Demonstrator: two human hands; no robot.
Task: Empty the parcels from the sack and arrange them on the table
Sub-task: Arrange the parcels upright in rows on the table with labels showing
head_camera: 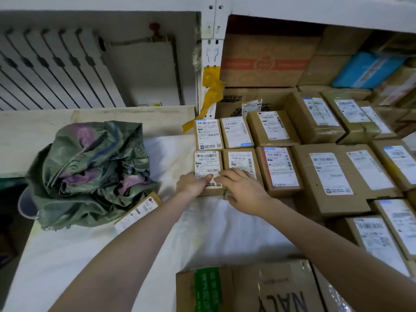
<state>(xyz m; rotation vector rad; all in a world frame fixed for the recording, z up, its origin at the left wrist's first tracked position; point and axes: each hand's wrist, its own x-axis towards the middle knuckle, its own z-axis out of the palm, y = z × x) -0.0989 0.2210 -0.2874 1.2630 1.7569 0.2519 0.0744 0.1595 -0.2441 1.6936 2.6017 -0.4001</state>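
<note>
Small brown cardboard parcel (pixel 208 164) sits at near-left of the label-up rows. Left hand (pixel 192 184) grips its left edge, thumb on top; right hand (pixel 244 191) presses flat-fingered, probably squaring it flush. Crumpled green sack (pixel 90 167) lies left on the white-covered tabletop (pixel 225 233).
</note>
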